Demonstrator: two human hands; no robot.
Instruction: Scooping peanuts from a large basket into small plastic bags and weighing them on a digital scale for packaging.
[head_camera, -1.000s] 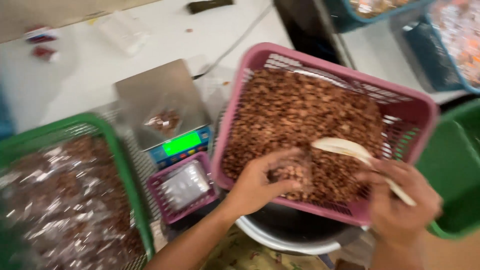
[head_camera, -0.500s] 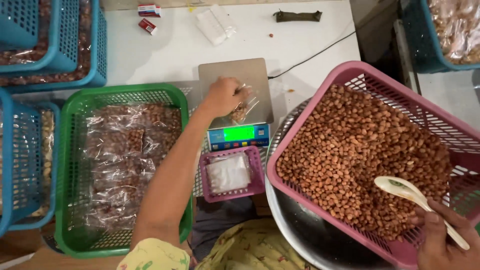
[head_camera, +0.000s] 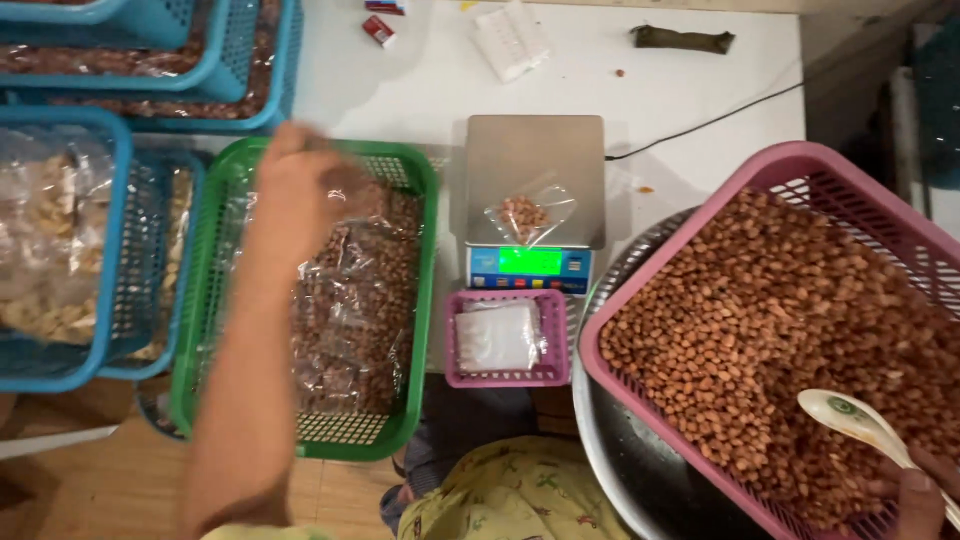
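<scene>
My left hand (head_camera: 295, 185) is blurred above the far end of a green basket (head_camera: 428, 300) filled with clear bags of peanuts (head_camera: 350, 300); whether it holds a bag is unclear. My right hand (head_camera: 915, 495), at the bottom right corner, grips a white spoon (head_camera: 850, 415) over loose peanuts (head_camera: 790, 320) in a large pink basket (head_camera: 690, 238). Between the baskets stands a steel scale (head_camera: 535, 160) with a lit green display. On its plate lies a small clear bag (head_camera: 527, 213) holding a few peanuts.
A small pink basket (head_camera: 552, 340) of empty plastic bags sits in front of the scale. The large pink basket rests on a metal bowl (head_camera: 620, 440). Blue baskets (head_camera: 110, 250) of bagged nuts stand at the left and back. A black cable (head_camera: 700, 125) crosses the white table.
My left hand left the scale plate and swung left over the green basket. A small bag of peanuts now lies on the scale. My right hand still has the spoon.
</scene>
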